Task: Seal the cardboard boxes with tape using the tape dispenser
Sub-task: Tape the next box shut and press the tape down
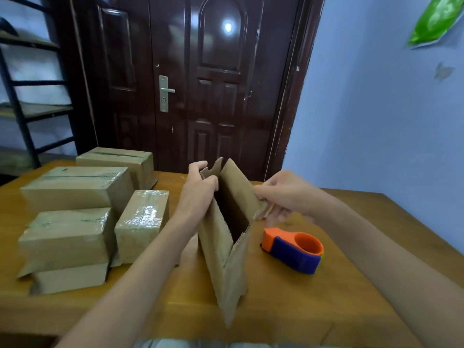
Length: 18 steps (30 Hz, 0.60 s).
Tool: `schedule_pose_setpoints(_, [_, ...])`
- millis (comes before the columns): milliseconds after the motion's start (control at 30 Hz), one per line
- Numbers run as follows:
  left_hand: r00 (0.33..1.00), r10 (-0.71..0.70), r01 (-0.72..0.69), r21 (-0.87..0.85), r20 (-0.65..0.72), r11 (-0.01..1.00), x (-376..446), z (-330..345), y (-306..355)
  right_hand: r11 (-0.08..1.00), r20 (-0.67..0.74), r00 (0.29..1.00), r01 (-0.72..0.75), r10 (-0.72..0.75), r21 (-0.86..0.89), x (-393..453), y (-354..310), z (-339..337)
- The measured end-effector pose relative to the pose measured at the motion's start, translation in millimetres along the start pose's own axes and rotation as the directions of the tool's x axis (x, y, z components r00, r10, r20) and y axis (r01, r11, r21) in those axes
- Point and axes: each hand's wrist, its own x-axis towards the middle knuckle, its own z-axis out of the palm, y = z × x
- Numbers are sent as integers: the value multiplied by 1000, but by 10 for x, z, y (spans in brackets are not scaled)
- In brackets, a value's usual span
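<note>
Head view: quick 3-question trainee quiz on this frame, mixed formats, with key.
1. True or false: the tape dispenser is in a hand.
2. What do the left hand and right hand grip?
3. The sealed boxes lie on which side of the open box? A) the person's left B) the person's right

Key: 1 false, it lies on the table; 2 the open box; 3 A.
</note>
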Motion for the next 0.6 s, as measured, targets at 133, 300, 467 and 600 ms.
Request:
schedule_pose_setpoints(133, [995,31,-42,113,92,993,83,62,25,994,-61,997,-46,40,-94,-148,165,-111])
schedule_pose_setpoints(300, [994,73,-84,148,79,985,251,111,48,628,-310,870,0,-384,-778,-358,317,-26])
schedule_pose_setpoints(467, [989,145,-147,157,26,977,348,217,-11,579,-22,727,527,-686,-622,-604,162,171])
schedule_pose_setpoints(600, [990,135,-141,149,48,979,383,201,-10,545,174,736,618,-654,-566,-525,198,159])
